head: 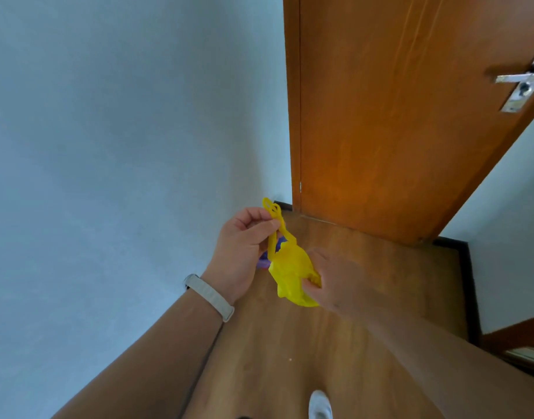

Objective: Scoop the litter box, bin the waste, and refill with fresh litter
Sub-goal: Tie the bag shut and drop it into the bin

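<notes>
Handles of the yellow bag (290, 267) are pinched by the left hand (241, 252), its bulk gripped mid-air over the floor (290, 343) by a blurry right hand (335, 282); something purple (263, 263) is mostly hidden behind.

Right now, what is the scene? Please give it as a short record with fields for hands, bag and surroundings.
left hand: pinches the handles of the yellow bag, raised
right hand: grips the bag's body lower down; blurred
bag: small crumpled plastic, held above the floor
behind bag: something purple, mostly hidden
left wrist: pale wristband
door: brown wood, metal lever handle
floor: wood boards
</notes>
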Demonstrator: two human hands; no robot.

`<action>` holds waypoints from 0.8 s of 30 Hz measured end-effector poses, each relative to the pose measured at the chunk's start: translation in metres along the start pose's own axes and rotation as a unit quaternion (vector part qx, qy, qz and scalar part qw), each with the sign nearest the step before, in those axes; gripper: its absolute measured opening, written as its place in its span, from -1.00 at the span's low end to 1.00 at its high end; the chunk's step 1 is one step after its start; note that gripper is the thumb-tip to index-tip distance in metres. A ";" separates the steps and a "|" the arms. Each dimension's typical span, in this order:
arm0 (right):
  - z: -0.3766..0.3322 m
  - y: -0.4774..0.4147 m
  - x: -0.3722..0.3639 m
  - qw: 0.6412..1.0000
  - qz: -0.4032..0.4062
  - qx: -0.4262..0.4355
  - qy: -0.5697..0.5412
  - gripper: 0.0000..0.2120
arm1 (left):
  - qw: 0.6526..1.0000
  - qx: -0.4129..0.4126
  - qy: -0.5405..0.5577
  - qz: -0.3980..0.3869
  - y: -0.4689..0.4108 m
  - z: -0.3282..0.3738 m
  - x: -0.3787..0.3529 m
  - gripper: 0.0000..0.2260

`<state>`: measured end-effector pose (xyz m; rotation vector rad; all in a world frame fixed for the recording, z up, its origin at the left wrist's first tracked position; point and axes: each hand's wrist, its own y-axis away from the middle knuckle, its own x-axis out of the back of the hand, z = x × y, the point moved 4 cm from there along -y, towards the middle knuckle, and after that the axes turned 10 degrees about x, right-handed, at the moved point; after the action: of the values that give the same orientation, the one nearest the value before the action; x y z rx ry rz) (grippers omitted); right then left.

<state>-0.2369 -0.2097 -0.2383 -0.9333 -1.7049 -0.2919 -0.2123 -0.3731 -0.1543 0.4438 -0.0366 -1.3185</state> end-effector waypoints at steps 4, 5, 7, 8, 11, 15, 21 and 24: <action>0.035 -0.034 0.000 1.000 0.002 -0.003 -0.005 -0.73 | 1.000 0.002 -0.006 -0.004 -0.052 0.014 -0.010 -0.87; 0.043 -0.044 -0.003 1.000 0.006 -0.009 -0.009 -0.73 | 1.000 0.001 -0.007 -0.006 -0.065 0.017 -0.011 -0.86; 0.058 -0.066 -0.012 1.000 0.010 -0.018 -0.022 -0.71 | 1.000 0.001 -0.007 -0.013 -0.092 0.023 -0.011 -0.87; 0.065 -0.077 -0.018 0.999 0.010 -0.016 -0.027 -0.69 | 1.000 0.001 -0.006 -0.017 -0.106 0.027 -0.010 -0.87; 0.085 -0.117 -0.037 0.999 0.001 -0.023 -0.038 -0.66 | 1.000 0.001 0.005 -0.027 -0.153 0.038 -0.004 -0.89; 0.117 -0.181 -0.055 0.999 -0.002 -0.025 -0.024 -0.61 | 0.999 0.006 0.001 -0.046 -0.224 0.052 0.012 -0.85; 0.164 -0.275 -0.085 0.998 -0.036 -0.037 0.018 -0.57 | 0.997 0.021 0.011 -0.079 -0.331 0.073 0.037 -0.84; 0.185 -0.312 -0.099 0.998 -0.045 -0.038 0.009 -0.56 | 0.996 0.043 0.018 -0.082 -0.378 0.074 0.041 -0.85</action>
<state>-0.5807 -0.3433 -0.3119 -0.9084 -1.7310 -0.4261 -0.5714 -0.5010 -0.2217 0.5533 -0.0282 -1.4738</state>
